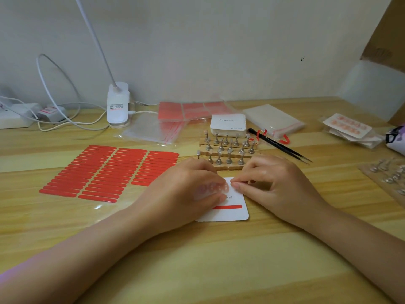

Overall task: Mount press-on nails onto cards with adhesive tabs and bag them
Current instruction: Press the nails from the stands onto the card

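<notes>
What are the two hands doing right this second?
Left hand: fingers curled onto the white card, pressing it down; nothing clearly gripped.
Right hand: fingertips pinched together at the card's top edge; what they pinch is too small to tell.

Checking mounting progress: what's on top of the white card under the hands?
On the white card: one red adhesive tab, printed text ending "Nail", and both hands' fingers. The left hand covers the upper left part.

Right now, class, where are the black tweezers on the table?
In the head view, the tweezers lie right of centre, slanting on the table between the wooden stand of pegs and the red-sealed bags, beyond the right hand.
</notes>
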Demonstrator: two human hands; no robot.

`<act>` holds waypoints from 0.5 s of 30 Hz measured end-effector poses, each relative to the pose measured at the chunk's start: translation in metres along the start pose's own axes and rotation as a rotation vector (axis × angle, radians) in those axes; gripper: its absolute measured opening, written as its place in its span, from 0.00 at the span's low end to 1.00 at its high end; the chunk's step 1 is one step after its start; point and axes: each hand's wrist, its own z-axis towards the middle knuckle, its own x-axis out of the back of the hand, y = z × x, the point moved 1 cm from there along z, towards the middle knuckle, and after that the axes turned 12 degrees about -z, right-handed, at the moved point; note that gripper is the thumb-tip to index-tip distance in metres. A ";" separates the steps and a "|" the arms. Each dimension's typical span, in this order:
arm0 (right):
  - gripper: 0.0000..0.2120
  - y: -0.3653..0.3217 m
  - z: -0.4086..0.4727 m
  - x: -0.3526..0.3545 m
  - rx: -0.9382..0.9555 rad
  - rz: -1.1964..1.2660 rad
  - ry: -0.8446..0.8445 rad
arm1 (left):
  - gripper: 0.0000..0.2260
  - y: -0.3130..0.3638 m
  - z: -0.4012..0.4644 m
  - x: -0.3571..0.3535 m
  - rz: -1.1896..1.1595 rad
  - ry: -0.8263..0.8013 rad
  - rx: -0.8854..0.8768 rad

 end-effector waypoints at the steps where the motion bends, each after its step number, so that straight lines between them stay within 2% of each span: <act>1: 0.06 0.000 0.000 0.000 -0.002 -0.002 -0.005 | 0.10 -0.001 0.000 0.000 0.004 -0.002 -0.001; 15: 0.08 -0.002 0.000 0.002 -0.001 0.006 -0.086 | 0.11 -0.002 -0.001 0.000 -0.017 -0.018 0.023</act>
